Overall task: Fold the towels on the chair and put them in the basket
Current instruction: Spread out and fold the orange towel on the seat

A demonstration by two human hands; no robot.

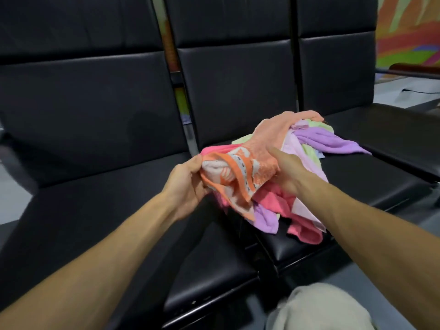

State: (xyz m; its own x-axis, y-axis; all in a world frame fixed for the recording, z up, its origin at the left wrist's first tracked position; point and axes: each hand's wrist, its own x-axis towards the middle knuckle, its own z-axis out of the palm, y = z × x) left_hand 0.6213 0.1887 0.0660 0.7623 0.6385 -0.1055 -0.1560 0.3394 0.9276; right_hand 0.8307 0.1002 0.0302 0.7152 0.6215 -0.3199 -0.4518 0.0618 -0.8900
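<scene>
A heap of small towels in pink, purple, pale green and peach lies on the middle black seat. An orange-and-white patterned towel is lifted off the heap's near left side. My left hand pinches its left edge. On the towel's right side my right hand grips it, fingers tucked under the cloth. A pink towel and a purple one hang below toward the seat's front edge. No basket is in view.
A row of black padded chairs fills the view; the left seat is bare. A metal frame bar separates the seats. My knee in light trousers is at the bottom. A colourful wall is at the top right.
</scene>
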